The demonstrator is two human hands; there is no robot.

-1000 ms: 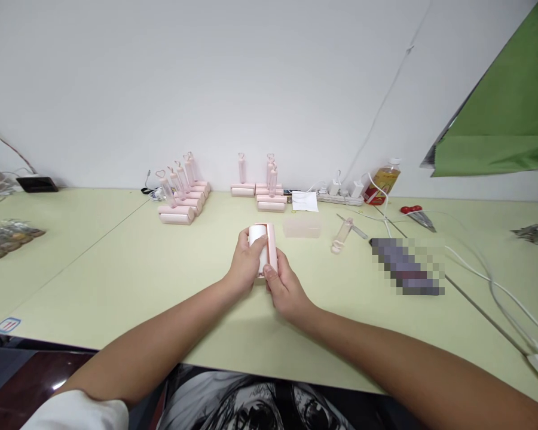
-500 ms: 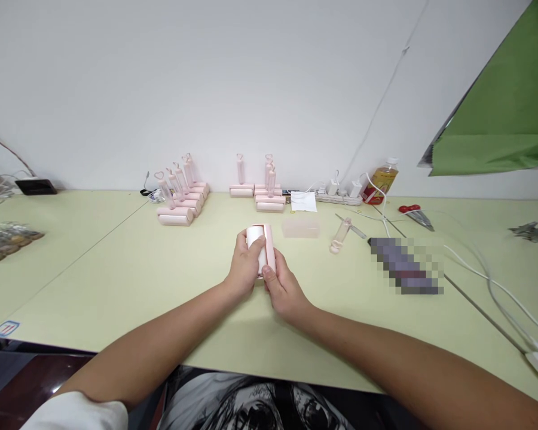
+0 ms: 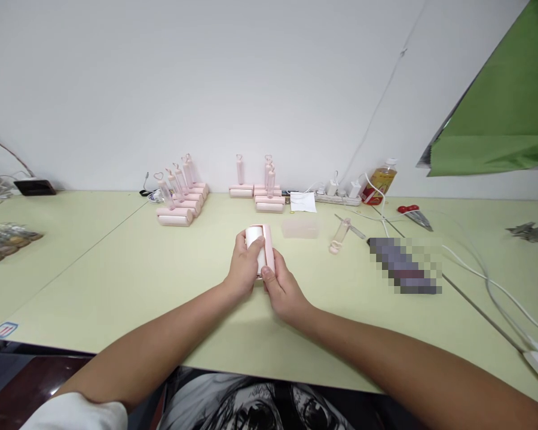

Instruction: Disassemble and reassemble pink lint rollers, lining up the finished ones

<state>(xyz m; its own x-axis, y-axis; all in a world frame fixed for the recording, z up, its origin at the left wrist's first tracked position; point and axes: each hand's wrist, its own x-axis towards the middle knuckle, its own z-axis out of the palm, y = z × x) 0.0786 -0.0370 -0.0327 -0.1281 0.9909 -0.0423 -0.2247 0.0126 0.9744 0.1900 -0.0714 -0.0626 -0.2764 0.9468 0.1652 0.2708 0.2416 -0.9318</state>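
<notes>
Both hands hold a small lint roller head at the middle of the table: a white roll (image 3: 254,235) seated in a pink cover (image 3: 269,248). My left hand (image 3: 243,267) wraps round the white roll with its fingers closed. My right hand (image 3: 281,289) pinches the near end of the pink cover. A clear pink lid (image 3: 300,227) lies just beyond the hands. A loose pink handle (image 3: 339,235) lies to its right.
Assembled pink lint rollers stand in two groups near the wall (image 3: 180,197) (image 3: 262,186). A power strip (image 3: 341,192), a bottle (image 3: 380,179), red scissors (image 3: 413,215) and white cables (image 3: 488,278) lie on the right. Packets (image 3: 4,239) sit at far left. Green cloth (image 3: 502,113) hangs upper right.
The hands and roller stay almost still; the view has shifted slightly, and my right hand's fingers have edged a little along the pink cover.
</notes>
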